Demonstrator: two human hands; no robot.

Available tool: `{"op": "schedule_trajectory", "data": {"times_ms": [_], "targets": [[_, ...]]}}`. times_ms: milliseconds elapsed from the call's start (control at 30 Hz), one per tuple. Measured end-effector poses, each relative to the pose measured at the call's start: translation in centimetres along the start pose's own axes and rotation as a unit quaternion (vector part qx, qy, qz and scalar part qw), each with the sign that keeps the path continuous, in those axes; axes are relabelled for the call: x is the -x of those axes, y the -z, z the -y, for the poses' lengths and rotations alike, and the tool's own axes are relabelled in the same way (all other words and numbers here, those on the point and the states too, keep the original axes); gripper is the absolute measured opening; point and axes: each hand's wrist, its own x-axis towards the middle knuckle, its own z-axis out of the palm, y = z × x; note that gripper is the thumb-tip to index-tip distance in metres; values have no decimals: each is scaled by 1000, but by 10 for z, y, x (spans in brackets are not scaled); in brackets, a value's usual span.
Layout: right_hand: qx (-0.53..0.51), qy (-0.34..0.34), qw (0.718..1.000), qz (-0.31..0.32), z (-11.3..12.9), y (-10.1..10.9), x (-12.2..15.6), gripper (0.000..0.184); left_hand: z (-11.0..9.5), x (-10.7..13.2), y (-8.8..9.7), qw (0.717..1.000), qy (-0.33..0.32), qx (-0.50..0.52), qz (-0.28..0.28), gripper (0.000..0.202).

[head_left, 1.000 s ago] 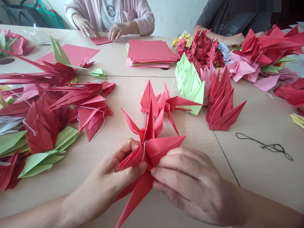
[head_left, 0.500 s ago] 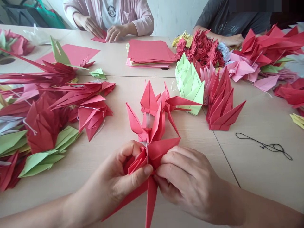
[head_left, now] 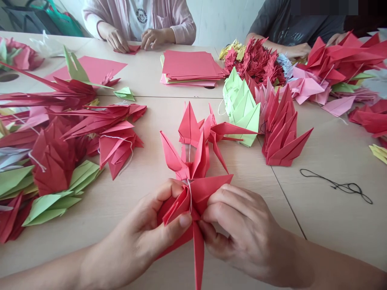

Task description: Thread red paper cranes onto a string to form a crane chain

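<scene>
Head view: what does the left hand (head_left: 151, 233) hold, please?

It holds a red folded paper (head_left: 211, 191), with the thumb in front and the bent fingers behind. The paper is above the near part of the table (head_left: 332, 233), in the middle.

And the right hand (head_left: 248, 233)?

It is narrow. Its fingertips pinch the same paper from the right side. A white string (head_left: 190, 197) passes over this paper, close to the left thumb. One long red point hangs down between the two hands.

What is just beyond the hands?

Other red folded shapes (head_left: 199, 157), with their points upward. Behind them, to the right, stand a light green folded bundle (head_left: 242, 108) and a red folded bundle (head_left: 281, 137). A thin black cord (head_left: 352, 188) lies nearer, on the right.

And on the left?

There is a mixed pile (head_left: 54, 157) of folded paper, mostly red, with some green. A small green piece (head_left: 125, 93) lies at its far side.

Who is across the table?

A person in a pink jacket (head_left: 181, 24), with both hands at a small red paper (head_left: 133, 49). A stack of paper (head_left: 193, 64) lies near them. Farther right sits a person in a dark shirt (head_left: 278, 28), partly behind coloured paper.
</scene>
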Motion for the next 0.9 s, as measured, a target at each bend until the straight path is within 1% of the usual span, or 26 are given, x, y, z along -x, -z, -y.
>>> {"op": "schedule_trajectory", "data": {"times_ms": [67,100,200,300,400,567,667,800,900], "targets": [[-4,-8,1000,-4,0,0,0,23,-2,1,0,999,12,35,19,8],[-5,-8,1000,-5,0,0,1,23,-3,1,-1,998,19,52,25,10],[-8,0,1000,-6,1,0,1,22,0,0,-4,993,36,103,31,27],[-3,0,1000,-1,1,-1,2,22,3,-1,-8,989,51,134,25,32],[-3,2,1000,2,0,-2,1,22,1,-3,-9,992,47,121,7,32],[9,18,1000,-1,0,-1,1,23,-3,-3,-10,998,25,52,-17,26],[21,12,1000,-2,0,0,2,21,-2,-2,-8,999,27,38,-9,24],[26,12,1000,-8,-2,-1,4,20,0,0,-7,998,50,35,7,24],[25,16,1000,0,-3,-1,3,20,-2,-1,-8,997,61,37,12,24]]}}
